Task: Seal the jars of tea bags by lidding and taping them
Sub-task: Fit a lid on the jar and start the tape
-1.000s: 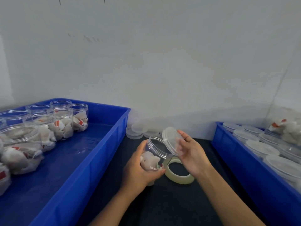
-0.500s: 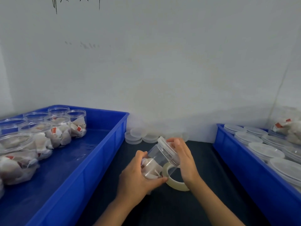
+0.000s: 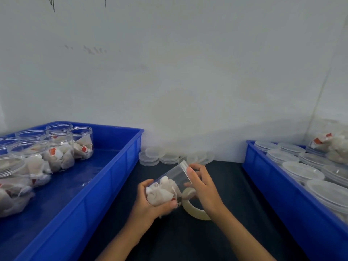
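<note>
Above tape roll (image 3: 195, 210): left hand (image 3: 150, 206) grips tilted jar (image 3: 167, 185) base; right hand (image 3: 202, 187) pinches lid (image 3: 185, 165).

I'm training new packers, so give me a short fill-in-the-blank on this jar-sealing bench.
1. The left hand holds a clear jar filled with tea ____.
2. The roll of tape lies on the dark mat under the ____ hand.
3. The open jars stand in a tray coloured ____.

Missing: bags; right; blue
</note>
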Available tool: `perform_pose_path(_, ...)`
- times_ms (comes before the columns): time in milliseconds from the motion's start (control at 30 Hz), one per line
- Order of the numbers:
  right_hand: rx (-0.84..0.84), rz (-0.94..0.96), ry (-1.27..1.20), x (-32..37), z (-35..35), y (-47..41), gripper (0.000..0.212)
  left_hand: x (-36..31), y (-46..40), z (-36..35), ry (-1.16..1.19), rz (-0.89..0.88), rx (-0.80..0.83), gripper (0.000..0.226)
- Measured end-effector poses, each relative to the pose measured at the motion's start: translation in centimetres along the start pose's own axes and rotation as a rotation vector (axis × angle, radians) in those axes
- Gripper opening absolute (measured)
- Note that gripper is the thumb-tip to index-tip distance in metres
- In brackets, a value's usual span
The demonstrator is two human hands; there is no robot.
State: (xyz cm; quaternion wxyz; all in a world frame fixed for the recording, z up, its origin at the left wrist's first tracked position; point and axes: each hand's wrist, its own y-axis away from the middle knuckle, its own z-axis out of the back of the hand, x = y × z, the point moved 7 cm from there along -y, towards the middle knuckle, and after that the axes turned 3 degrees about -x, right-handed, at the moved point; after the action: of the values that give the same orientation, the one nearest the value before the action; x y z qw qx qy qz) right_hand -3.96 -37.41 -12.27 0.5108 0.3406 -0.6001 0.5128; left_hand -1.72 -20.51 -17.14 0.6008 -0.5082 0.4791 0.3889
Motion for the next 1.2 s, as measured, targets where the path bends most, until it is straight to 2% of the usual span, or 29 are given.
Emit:
perform_pose_path(133, -0.077, -0.067, -0.005, -1.2, 0.0, 0.1, 0.038, -0.2, 0.1, -0.5, 0.002, -0.016, 0.030, 0.098)
perform_pose_path(233, -0.076, -0.033, -0.041, -0.8, 0.0, 0.0, 0.033, -0.4, 0.2, -0.4, 0.065, -0.002, 0.022, 0.100)
perform_pose_path(300, -0.029, 0.031, -0.051, 0.2, -0.6, 0.0, 0.039, -0.3, 0.3, -0.1, 0.147, 0.053, 0.008, 0.095)
perform_pose_path(400, 0.066, 0.117, -0.039, 1.6, -1.5, 0.1, 0.048, 0.5, 0.3, -0.1, 0.345, 0.168, 0.015, 0.074)
perform_pose_path(500, 0.143, 0.173, 0.032, 2.0, -1.7, 0.3, 0.046, 0.7, 0.4, -0.5, 0.392, 0.272, 0.108, 0.066)
perform_pose_path(600, 0.219, 0.205, 0.077, 2.3, -1.4, 0.4, 0.047, 0.2, 0.9, -1.3, 0.433, 0.338, 0.284, 0.055)
perform_pose_path(733, 0.345, 0.193, 0.099, 2.3, -1.2, 0.3, 0.051, 0.8, 1.4, -2.3, 0.518, 0.432, 0.388, 0.061)
perform_pose_path(800, 0.335, 0.192, 0.094, 2.1, -1.2, 0.2, 0.048, 0.7, 1.2, -2.4, 0.508, 0.400, 0.358, 0.066)
perform_pose_path(900, 0.229, 0.194, 0.018, 1.9, -1.1, -0.1, 0.044, 0.1, 0.8, -2.1, 0.419, 0.277, 0.243, 0.078)
perform_pose_path(1000, 0.149, 0.152, 0.009, 1.8, -1.2, 0.0, 0.042, -0.8, 0.5, -1.2, 0.248, 0.062, 0.092, 0.080)
perform_pose_path(1067, 0.155, 0.078, 0.084, 1.4, -1.2, -0.1, 0.042, -1.5, 0.5, -0.9, 0.179, -0.049, 0.061, 0.078)
perform_pose_path(1133, 0.226, 0.041, 0.141, 1.2, -1.1, 0.0, 0.058, -1.3, 0.4, -0.6, 0.238, -0.019, 0.054, 0.077)
perform_pose_path(1200, 0.315, 0.121, 0.171, 2.0, -1.2, 0.4, 0.069, -0.9, 0.3, -0.3, 0.359, 0.066, 0.066, 0.072)
